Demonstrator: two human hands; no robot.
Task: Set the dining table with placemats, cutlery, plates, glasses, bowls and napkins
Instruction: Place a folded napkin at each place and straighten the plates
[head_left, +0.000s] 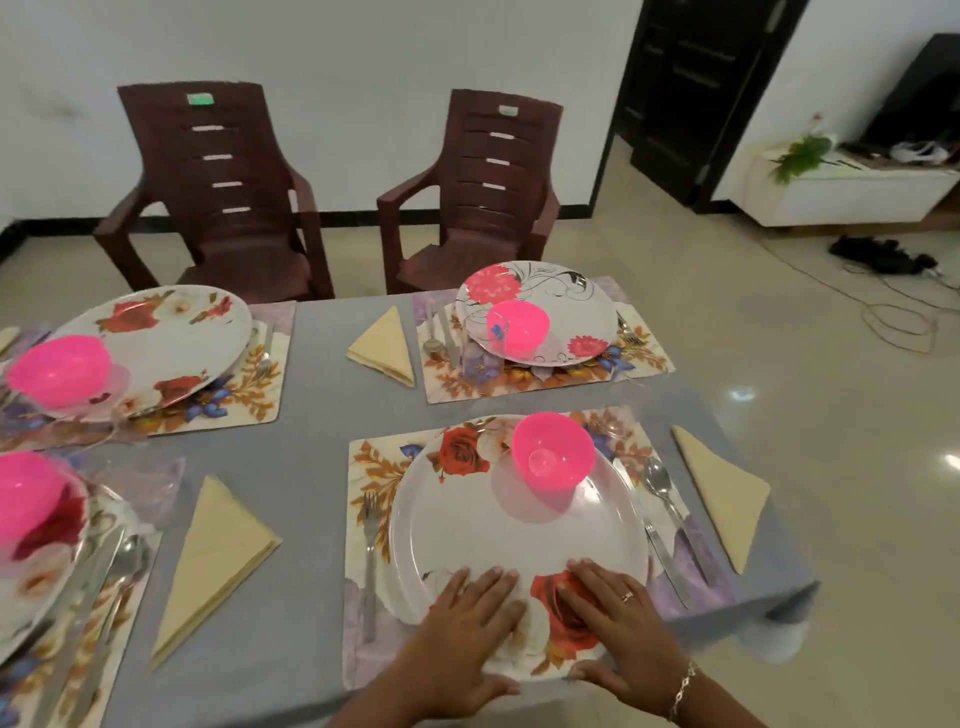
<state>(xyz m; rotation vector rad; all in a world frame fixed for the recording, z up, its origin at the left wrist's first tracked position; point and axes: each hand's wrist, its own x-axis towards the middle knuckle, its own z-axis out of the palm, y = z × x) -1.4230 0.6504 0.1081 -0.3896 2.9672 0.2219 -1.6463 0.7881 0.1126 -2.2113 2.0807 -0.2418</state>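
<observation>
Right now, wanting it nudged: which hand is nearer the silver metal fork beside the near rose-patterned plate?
Left. The left hand rests on the plate just right of the fork; the right hand lies farther right.

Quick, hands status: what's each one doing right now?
Left hand: open, fingers flat on the near floral plate.
Right hand: open, fingers flat on the same plate.

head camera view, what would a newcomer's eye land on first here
The hot-pink bowls pop first, one at each of four settings; the nearest bowl sits on the far part of the rose plate in front. Then the left hand and right hand, lying flat on that plate's near edge.
</observation>
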